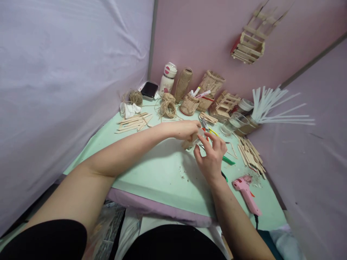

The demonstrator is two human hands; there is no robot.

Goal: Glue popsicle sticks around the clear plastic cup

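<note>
My left hand (188, 130) reaches across the table, fingers bent down over a small clear cup (200, 132) with a pale wooden piece (186, 145) at its left side. The hand hides much of this cup. From the right, my right hand (213, 153) curves its thumb and fingers against the same cup. Just behind and beside the hands lie pliers (204, 122) and tools with yellow and red handles. A green-handled tool (229, 160) shows to the right of my right hand, partly covered by it.
A pink glue gun (246, 193) lies at the right, its cord over the edge. Wooden sticks (251, 155) lie behind it, more at the left. Twine (168, 105), a bottle (166, 79), a pen holder (189, 104), a clear plastic cup (234, 122) and white glue sticks (267, 104) line the back.
</note>
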